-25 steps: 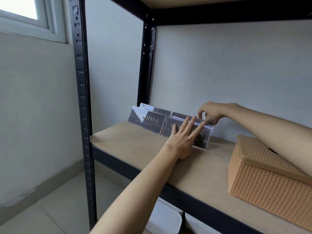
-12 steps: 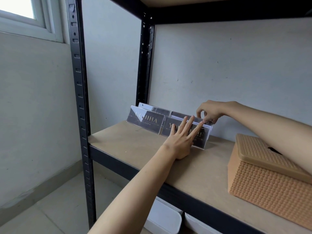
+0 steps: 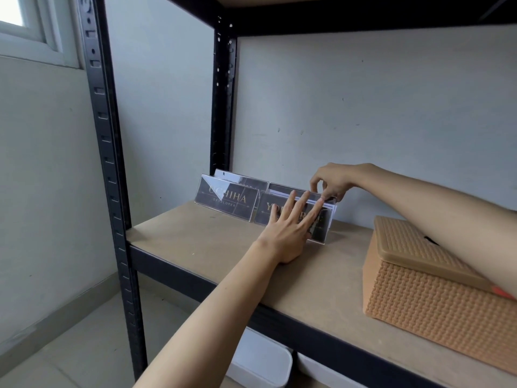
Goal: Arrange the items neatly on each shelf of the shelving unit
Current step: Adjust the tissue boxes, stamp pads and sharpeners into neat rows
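Several clear acrylic name plates with dark inserts stand at the back left of the wooden shelf (image 3: 195,242). The left plate (image 3: 226,201) reads UCHIHA; another stands behind it. My left hand (image 3: 291,228) lies flat with fingers spread against the front of the right plate (image 3: 321,225). My right hand (image 3: 330,182) pinches the top edge of the plates stacked behind that one. An orange woven-pattern box with a lid (image 3: 430,278) sits on the shelf at the right, under my right forearm.
Black metal uprights (image 3: 109,163) frame the shelving unit, with an upper shelf beam (image 3: 363,21) overhead. White plastic bins (image 3: 260,362) sit on the level below. A grey wall stands behind, a window (image 3: 25,26) at upper left.
Both hands stay on the right group of name plates with only slight shifts; the view has drifted a little.
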Action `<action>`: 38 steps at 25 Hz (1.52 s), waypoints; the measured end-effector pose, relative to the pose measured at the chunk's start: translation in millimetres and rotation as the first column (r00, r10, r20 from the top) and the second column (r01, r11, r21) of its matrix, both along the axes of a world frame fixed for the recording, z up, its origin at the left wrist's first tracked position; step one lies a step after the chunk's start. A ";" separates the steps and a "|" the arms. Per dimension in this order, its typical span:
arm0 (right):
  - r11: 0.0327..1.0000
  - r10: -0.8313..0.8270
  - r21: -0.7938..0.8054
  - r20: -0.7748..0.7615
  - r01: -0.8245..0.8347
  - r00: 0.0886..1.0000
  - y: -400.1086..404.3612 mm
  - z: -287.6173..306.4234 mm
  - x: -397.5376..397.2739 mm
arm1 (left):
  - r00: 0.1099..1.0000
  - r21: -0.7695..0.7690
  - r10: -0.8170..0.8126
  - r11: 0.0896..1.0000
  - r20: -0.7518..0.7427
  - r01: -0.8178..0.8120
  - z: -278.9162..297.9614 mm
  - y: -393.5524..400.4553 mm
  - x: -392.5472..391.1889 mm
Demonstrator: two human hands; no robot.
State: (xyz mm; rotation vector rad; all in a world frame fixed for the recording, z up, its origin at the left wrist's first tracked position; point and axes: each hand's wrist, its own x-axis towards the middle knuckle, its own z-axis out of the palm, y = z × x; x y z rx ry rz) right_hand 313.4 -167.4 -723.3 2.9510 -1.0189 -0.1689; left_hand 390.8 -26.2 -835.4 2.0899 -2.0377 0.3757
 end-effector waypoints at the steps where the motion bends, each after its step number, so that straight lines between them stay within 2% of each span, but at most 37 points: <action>1: 1.000 0.003 -0.003 0.005 -0.003 1.000 0.0 -0.9 0.4 | 1.000 0.000 0.000 1.000 0.003 0.000 0.0 -0.1 -0.6; 25: 1.000 -0.016 -0.025 -0.026 0.015 1.000 -0.9 -2.0 0.8 | 0.999 -0.014 -0.021 1.000 -0.025 0.020 -0.5 1.6 0.3; 31: 0.999 -0.026 -0.029 -0.034 0.025 0.999 5.3 1.9 -2.7 | 1.000 -0.028 -0.007 1.000 0.023 0.007 0.9 1.4 0.0; 34: 0.995 0.002 -0.096 -0.016 -0.004 1.000 13.4 13.5 -14.8 | 0.998 -0.033 0.004 0.999 0.061 -0.002 6.5 7.5 -6.0; 38: 0.992 -0.037 -0.116 0.024 0.039 0.999 38.2 37.6 -62.2 | 1.000 -0.046 -0.006 0.999 0.030 0.007 25.4 22.9 -27.6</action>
